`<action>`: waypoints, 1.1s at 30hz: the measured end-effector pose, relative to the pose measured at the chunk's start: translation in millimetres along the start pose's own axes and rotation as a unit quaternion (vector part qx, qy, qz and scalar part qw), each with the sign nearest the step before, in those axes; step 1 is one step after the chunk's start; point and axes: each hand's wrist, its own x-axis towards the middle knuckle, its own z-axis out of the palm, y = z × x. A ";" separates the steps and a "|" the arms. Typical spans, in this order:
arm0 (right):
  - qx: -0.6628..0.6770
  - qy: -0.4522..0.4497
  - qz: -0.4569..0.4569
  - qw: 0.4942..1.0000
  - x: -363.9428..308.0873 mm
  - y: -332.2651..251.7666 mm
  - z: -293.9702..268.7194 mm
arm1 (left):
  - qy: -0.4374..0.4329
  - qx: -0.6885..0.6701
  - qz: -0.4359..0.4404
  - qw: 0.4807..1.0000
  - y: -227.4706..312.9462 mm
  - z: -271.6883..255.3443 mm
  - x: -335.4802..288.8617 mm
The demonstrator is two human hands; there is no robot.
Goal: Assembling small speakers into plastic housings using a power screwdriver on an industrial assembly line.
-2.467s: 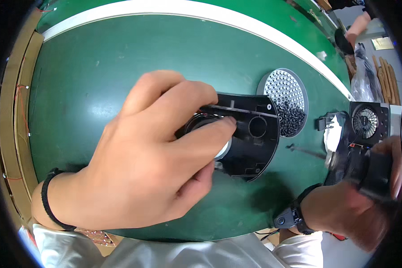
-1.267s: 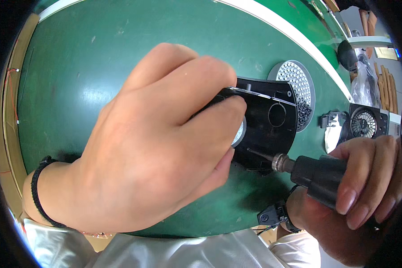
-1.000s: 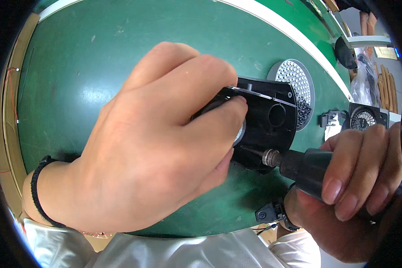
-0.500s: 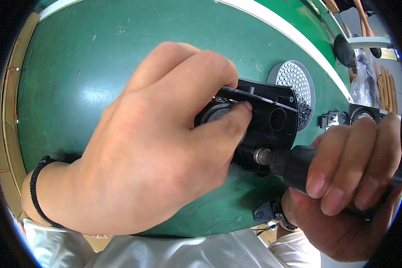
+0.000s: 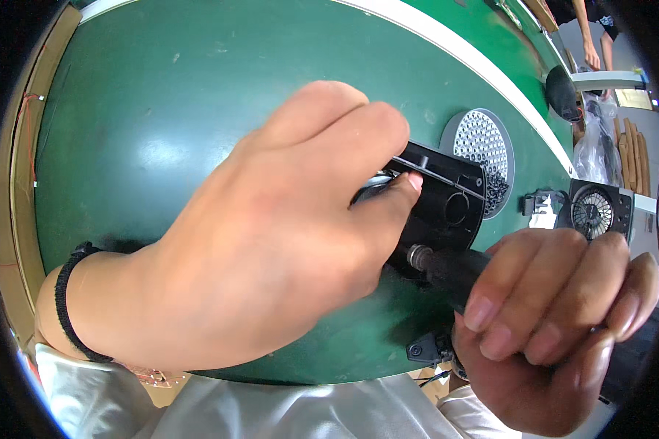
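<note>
A curved black plastic housing [image 5: 436, 212] is gripped by my left hand [image 5: 293, 212], with the thumb pressed inside and the fingers curled over its far edge. Much of the housing's left part, with a round dark piece inside it, is hidden behind that hand. My right hand [image 5: 549, 314] wraps around a black power screwdriver [image 5: 452, 278], whose metal collar points left at the near side of the housing. The bit's tip cannot be made out.
Beyond the housing sits a round grey perforated tray [image 5: 479, 132] with small black screws [image 5: 496, 186] heaped on it. At the right are a small black fan [image 5: 593, 211] and a black connector piece [image 5: 540, 205]. Cardboard [image 5: 22, 183] lines the green table's left edge.
My left hand and the housing have shifted slightly right. My right hand has moved left with the screwdriver, uncovering more of the fan. Another person's arms have moved in the background.
</note>
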 end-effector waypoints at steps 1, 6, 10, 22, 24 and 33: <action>0.000 -0.003 -0.001 1.000 -0.8 -0.9 -0.1 | 0.004 0.001 -0.002 1.000 1.4 -0.4 -1.2; 0.008 -0.026 -0.010 1.000 1.0 2.1 -6.5 | 0.007 -0.011 -0.001 1.000 1.3 3.4 -1.0; 0.062 -0.071 -0.010 0.996 5.1 6.2 -2.3 | 0.016 -0.032 -0.012 0.999 3.6 8.3 -5.4; 0.089 0.011 -0.155 0.984 14.6 -4.6 -7.1 | -0.024 0.063 -0.066 0.996 26.0 -13.7 -7.6; 0.116 0.048 -0.173 0.977 20.5 -41.5 -40.4 | -0.061 0.090 -0.103 0.989 34.9 -24.2 -9.3; -0.035 0.192 -0.157 0.968 57.1 30.5 -79.2 | -0.131 0.302 0.019 0.944 27.7 -43.7 -5.3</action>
